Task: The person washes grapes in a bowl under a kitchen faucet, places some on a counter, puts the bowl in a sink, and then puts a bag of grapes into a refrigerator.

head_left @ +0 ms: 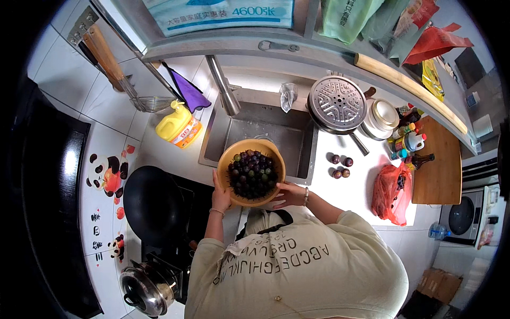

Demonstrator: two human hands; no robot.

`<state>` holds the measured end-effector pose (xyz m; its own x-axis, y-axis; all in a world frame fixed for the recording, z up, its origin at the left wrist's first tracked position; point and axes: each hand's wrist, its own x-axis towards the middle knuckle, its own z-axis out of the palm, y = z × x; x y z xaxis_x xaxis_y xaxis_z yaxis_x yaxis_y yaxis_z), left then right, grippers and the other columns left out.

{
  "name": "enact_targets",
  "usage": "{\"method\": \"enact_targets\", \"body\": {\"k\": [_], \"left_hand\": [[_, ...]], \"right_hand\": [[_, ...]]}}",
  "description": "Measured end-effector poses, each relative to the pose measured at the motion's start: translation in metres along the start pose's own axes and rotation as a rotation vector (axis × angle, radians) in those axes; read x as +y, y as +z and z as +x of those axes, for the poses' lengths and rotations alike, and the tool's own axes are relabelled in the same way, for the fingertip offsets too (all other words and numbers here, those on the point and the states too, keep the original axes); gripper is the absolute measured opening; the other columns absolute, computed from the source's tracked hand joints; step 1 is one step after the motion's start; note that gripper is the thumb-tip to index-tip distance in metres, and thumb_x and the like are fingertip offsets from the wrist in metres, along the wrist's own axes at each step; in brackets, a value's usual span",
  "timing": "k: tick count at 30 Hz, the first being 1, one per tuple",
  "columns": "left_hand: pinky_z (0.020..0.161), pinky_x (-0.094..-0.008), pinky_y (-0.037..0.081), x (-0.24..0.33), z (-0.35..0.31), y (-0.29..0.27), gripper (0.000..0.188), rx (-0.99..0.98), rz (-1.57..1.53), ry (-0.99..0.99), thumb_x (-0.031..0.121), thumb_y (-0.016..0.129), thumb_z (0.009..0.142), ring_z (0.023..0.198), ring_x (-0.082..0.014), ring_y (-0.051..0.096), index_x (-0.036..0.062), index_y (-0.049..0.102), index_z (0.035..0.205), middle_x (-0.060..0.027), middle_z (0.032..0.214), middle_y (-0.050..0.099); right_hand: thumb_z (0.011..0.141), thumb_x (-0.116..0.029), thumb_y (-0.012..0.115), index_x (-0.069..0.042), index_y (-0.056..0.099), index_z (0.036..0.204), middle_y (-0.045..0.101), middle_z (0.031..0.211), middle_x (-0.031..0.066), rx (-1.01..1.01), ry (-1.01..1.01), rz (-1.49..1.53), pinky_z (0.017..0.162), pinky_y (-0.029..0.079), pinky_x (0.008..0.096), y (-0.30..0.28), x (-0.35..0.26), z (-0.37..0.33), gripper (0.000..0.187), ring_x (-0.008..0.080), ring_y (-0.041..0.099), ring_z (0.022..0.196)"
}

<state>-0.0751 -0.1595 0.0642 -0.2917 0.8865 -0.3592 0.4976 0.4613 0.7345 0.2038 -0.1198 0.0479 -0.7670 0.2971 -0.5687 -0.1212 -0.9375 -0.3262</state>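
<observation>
Both my hands grip a yellow-tan bowl (254, 145) heaped with small round dark purple fruits (253, 175) that look like grapes, a few of them greenish. My left hand (220, 194) holds the bowl's left side, with the thumb against the outer wall. At its lower right side is my right hand (290, 194), its fingers spread along the wall and partly under it. The bowl is over the near edge of the steel sink (241, 129); its underside is hidden.
A steel faucet (224, 87) overhangs the sink. Left are a yellow bottle (180, 127), a black wok (154, 204) and a lidded pot (146, 290). Right are a steamer tray (338, 102), several loose fruits (346, 173), a red bag (392, 194) and sauce bottles (411, 142).
</observation>
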Motion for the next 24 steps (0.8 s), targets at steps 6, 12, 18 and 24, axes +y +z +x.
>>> {"method": "enact_targets", "body": {"k": [6, 12, 18, 24], "left_hand": [[0.075, -0.0370, 0.047, -0.068, 0.016, 0.016, 0.045, -0.413, -0.300, -0.276, 0.022, 0.049, 0.084, 0.088, -0.0264, 0.058, 0.0042, 0.035, 0.122, -0.0168, 0.104, 0.056], [0.057, -0.0288, 0.050, -0.053, -0.006, 0.018, 0.036, -0.724, -0.860, -0.650, 0.024, 0.045, 0.086, 0.073, -0.0241, 0.059, 0.0021, 0.041, 0.114, -0.0179, 0.097, 0.056], [0.050, -0.0289, 0.047, -0.021, -0.012, 0.015, 0.023, -0.649, -0.746, -0.638, 0.018, 0.049, 0.084, 0.056, -0.0191, 0.054, 0.0016, 0.044, 0.098, -0.0120, 0.071, 0.055], [0.049, -0.0288, 0.046, -0.038, -0.019, 0.019, 0.023, -0.592, -0.711, -0.664, 0.019, 0.049, 0.084, 0.053, -0.0191, 0.053, 0.0011, 0.046, 0.098, -0.0121, 0.070, 0.055]], "right_hand": [[0.073, -0.038, 0.066, -0.014, 0.028, 0.124, 0.048, 0.112, 0.0088, 0.498, -0.157, -0.261, 0.077, 0.049, 0.0413, -0.014, 0.022, 0.027, 0.068, 0.0237, 0.055, 0.092], [0.070, -0.037, 0.069, -0.008, 0.034, 0.123, 0.051, 0.111, 0.0107, 0.560, -0.482, -0.541, 0.076, 0.049, 0.0369, -0.042, 0.026, 0.008, 0.070, 0.0227, 0.056, 0.092], [0.056, -0.019, 0.076, -0.017, 0.036, 0.125, 0.037, 0.125, 0.0151, 1.518, -0.820, -1.337, 0.092, 0.035, 0.0379, -0.114, -0.006, -0.096, 0.080, 0.0346, 0.037, 0.112], [0.054, -0.029, 0.077, -0.040, 0.017, 0.132, 0.010, 0.140, 0.0100, 1.244, -0.088, -1.749, 0.093, 0.033, 0.0511, -0.118, -0.049, -0.140, 0.099, 0.0321, 0.016, 0.127]]}}
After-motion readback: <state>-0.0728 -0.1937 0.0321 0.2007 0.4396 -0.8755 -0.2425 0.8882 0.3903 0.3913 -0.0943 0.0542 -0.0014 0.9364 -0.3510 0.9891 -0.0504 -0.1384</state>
